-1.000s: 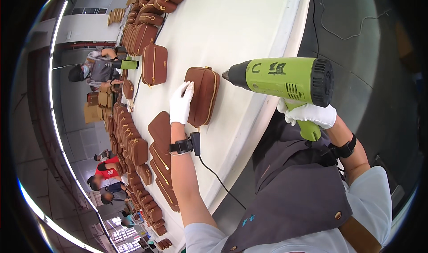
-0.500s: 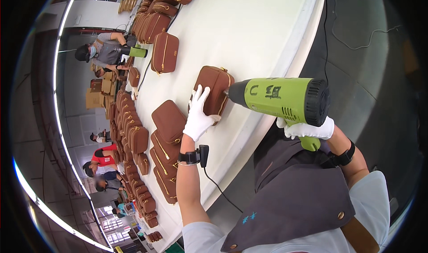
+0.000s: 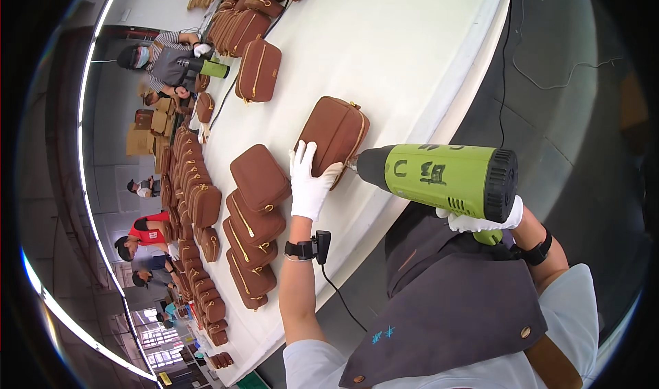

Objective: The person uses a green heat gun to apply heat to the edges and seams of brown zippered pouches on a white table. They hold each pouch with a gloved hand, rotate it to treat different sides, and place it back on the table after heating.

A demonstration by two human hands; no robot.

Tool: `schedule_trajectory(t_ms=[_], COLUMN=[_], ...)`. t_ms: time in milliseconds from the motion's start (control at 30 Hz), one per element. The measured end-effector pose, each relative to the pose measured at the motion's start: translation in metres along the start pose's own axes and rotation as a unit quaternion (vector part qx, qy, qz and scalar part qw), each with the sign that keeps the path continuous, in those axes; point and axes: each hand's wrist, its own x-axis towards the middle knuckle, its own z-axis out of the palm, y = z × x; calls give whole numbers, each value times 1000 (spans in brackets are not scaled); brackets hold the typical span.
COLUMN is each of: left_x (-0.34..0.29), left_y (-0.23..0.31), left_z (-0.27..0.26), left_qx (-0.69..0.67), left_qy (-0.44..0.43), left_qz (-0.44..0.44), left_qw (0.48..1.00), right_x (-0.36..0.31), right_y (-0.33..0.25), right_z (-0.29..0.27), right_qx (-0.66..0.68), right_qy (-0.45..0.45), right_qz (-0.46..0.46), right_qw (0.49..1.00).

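A brown zippered bag (image 3: 336,124) with a gold-coloured zip sits on the white table in front of me. My left hand (image 3: 310,185), in a white glove, grips its near left corner, fingers against the bag's face and thumb toward the zip edge. In my gloved right hand (image 3: 489,219) is a green heat gun (image 3: 436,175) with a black nose, held by its handle. The metal nozzle points left at the bag's zip edge, close to my left thumb; whether it touches cannot be made out. The gun's body partly hides my right fingers.
Several brown bags (image 3: 259,178) lie overlapping left of my left hand. Another bag (image 3: 259,70) stands farther off. Long rows of bags (image 3: 204,204) line the table's far side, where a co-worker (image 3: 168,63) has a similar heat gun. A black cable (image 3: 506,66) hangs beside the table edge (image 3: 473,90).
The heat gun's nozzle has moved nearer to me along the bag's zip edge, toward my left thumb. My left hand stays at the bag's corner. The whole view has shifted slightly.
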Motion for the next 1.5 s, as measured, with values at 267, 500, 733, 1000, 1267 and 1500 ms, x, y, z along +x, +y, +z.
schedule_trajectory(t_ms=[267,500,733,1000,1267,1500], left_x=[-5,-2,-16,-22,-18,10], left_y=[18,38,29,25,43,48], left_z=[-14,23,5,9,15,25], left_qx=[-35,54,-37,-76,13,104], left_qy=[-39,101,16,9,68,190], left_qz=[-54,-56,-29,-28,-41,-44], left_qw=[997,992,999,997,997,975], right_x=[0,0,-3,1,3,3], right_y=[4,0,-6,-1,-3,-17], right_z=[4,4,4,5,5,9], right_qx=[-35,33,16,5,-9,51], right_qy=[20,31,32,21,12,69], right_qz=[0,-5,1,-19,-52,-9], right_qw=[999,999,999,1000,999,996])
